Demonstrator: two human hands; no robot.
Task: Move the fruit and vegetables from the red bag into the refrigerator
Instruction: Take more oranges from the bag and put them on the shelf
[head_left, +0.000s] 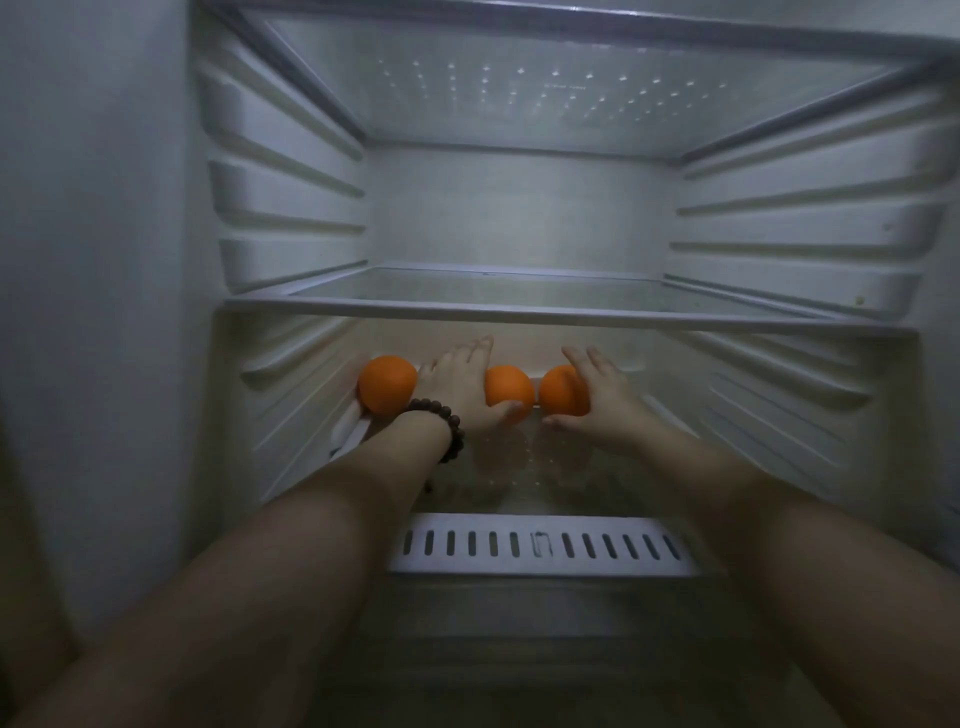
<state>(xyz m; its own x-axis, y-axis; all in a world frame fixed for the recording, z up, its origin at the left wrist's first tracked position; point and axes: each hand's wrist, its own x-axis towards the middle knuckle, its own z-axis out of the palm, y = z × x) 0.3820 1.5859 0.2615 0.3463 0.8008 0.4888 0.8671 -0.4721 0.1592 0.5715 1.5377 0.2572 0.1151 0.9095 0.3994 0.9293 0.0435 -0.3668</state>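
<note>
Three oranges lie in a row at the back of the refrigerator's lower glass shelf (519, 467). The left orange (388, 383) sits alone by the left wall. My left hand (457, 382), with a dark bead bracelet on its wrist, lies between that orange and the middle orange (509, 391); its fingers are straight and its thumb touches the underside of the middle orange. My right hand (602, 400) rests against the right side of the right orange (561, 391), fingers spread and straight above it, thumb below it. The red bag is out of view.
A bare glass shelf (545, 312) spans the compartment just above my hands, with another shelf higher up. Ribbed walls close in on both sides. A white slotted vent cover (540, 545) runs along the front of the lower shelf, under my forearms.
</note>
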